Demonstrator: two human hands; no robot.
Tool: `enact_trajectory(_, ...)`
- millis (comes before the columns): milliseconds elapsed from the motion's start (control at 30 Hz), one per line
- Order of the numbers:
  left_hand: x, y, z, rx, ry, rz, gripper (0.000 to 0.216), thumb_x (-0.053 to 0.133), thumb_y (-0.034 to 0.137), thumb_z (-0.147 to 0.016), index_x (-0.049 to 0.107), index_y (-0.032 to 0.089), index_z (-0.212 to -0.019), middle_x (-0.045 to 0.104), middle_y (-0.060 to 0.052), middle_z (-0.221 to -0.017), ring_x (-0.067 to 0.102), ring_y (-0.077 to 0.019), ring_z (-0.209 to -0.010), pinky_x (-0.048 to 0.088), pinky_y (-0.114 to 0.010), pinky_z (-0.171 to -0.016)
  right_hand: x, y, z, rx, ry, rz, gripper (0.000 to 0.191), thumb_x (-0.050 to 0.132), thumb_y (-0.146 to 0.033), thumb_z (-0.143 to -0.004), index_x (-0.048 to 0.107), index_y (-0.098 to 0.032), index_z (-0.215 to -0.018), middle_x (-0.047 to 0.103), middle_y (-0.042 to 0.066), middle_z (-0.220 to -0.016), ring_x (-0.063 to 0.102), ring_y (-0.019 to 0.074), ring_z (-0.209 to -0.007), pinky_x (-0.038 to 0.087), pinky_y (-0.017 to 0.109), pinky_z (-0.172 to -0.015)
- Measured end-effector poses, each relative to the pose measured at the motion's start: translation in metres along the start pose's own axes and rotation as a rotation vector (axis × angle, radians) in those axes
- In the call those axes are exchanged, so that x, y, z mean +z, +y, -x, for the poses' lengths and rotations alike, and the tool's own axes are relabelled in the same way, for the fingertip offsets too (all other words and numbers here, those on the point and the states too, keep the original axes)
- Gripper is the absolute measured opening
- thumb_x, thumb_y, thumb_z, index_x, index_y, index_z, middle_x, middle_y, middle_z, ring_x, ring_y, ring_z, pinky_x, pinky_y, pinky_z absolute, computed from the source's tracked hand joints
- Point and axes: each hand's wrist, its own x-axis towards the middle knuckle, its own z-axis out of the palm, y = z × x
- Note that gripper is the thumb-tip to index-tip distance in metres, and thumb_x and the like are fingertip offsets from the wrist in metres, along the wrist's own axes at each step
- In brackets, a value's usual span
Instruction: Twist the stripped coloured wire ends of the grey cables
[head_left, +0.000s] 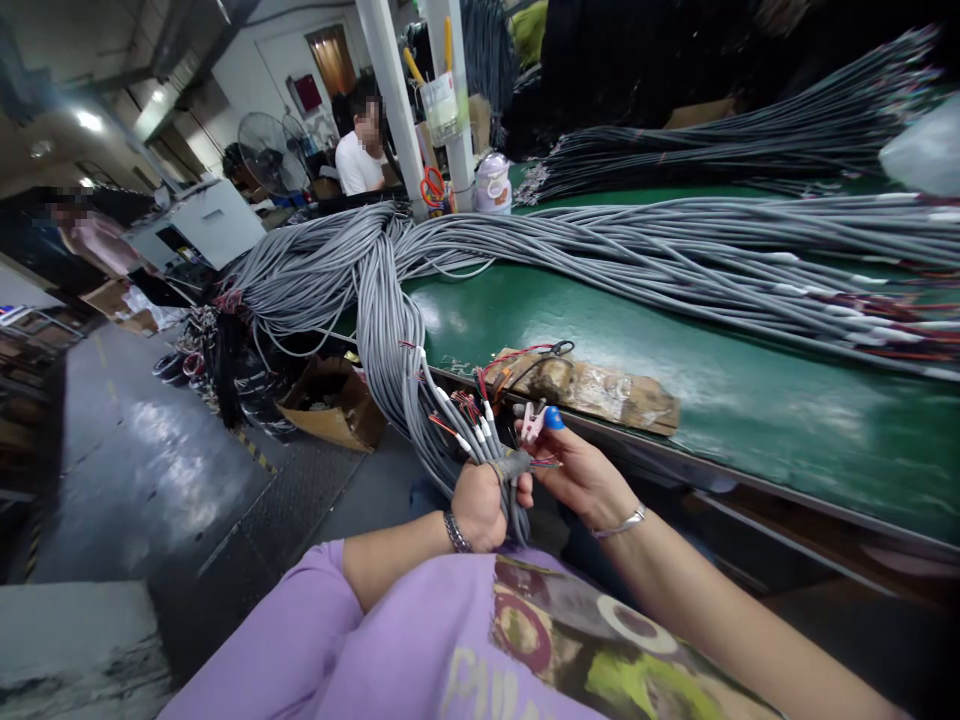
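Observation:
A thick bundle of grey cables (390,320) hangs over the table edge towards me. My left hand (480,505) is closed around its end, where a grey band (512,465) wraps some of the cables. White sleeves and thin red, black and orange wires (466,405) stick out above the grip. Just right of the bundle, my right hand (577,470) has its fingers drawn together on a small pale pink clip (532,423). A blue finger cover (553,418) sits on one fingertip. Beside that hand, thin coloured wire ends (545,462) project from the banded cable.
A tape-covered wooden block (592,388) lies at the front edge of the green table (712,370). Long grey cables (645,240) and black cables (697,150) lie across it. An open cardboard box (334,400) stands below. A person in white (358,160) is behind.

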Motion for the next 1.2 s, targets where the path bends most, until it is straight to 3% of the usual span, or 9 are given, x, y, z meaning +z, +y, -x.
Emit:
enact_trajectory(233,-0.002,-0.004,-0.002,-0.037,0.021,-0.027,0.039,0.08,0.041,-0.047,0.056,0.014,-0.063,0.053,0.001,-0.047,0.044,-0.0074,-0.04,0.034,-0.021,-0.04,0.0,0.004,0.001,-0.005,-0.033,0.04,0.031,0.073,-0.05,-0.074,0.07,-0.021,-0.083,0.07,0.002,-0.072,0.059,0.0161,-0.058,0.048,0.03,-0.056)
enact_trajectory(433,-0.006,-0.003,0.005,-0.025,-0.009,-0.009,0.038,0.079,0.041,-0.05,0.053,0.015,-0.06,0.051,0.002,-0.045,0.042,-0.0067,-0.037,0.031,-0.021,-0.039,0.001,0.0,0.003,0.046,-0.032,0.007,0.042,0.065,-0.063,-0.074,0.067,-0.021,-0.077,0.073,0.003,-0.08,0.063,0.0148,-0.064,0.052,0.028,-0.059)
enact_trajectory(633,-0.011,0.0,0.011,0.016,-0.022,-0.001,0.039,0.08,0.041,-0.049,0.052,0.016,-0.058,0.05,0.003,-0.045,0.042,-0.0065,-0.038,0.033,-0.022,-0.042,0.002,-0.005,0.004,0.037,-0.009,0.073,0.024,0.071,-0.046,-0.078,0.07,-0.022,-0.082,0.073,0.002,-0.082,0.062,0.012,-0.064,0.052,0.025,-0.06)
enact_trajectory(967,-0.004,0.001,0.002,0.043,0.005,0.038,0.04,0.081,0.043,-0.052,0.054,0.014,-0.056,0.049,0.002,-0.048,0.048,-0.0079,-0.045,0.033,-0.021,-0.043,0.0,0.0,0.003,-0.015,-0.079,0.098,0.029,0.07,-0.051,-0.077,0.069,-0.023,-0.084,0.069,0.002,-0.07,0.063,0.0196,-0.063,0.05,0.034,-0.058)
enact_trajectory(1200,-0.002,-0.001,-0.001,0.04,0.03,-0.005,0.042,0.08,0.046,-0.052,0.054,0.013,-0.056,0.049,0.002,-0.046,0.043,-0.0058,-0.04,0.033,-0.02,-0.042,0.001,0.0,0.003,0.004,-0.094,0.113,0.03,0.07,-0.05,-0.076,0.07,-0.021,-0.084,0.069,0.003,-0.066,0.061,0.0196,-0.058,0.049,0.034,-0.054)
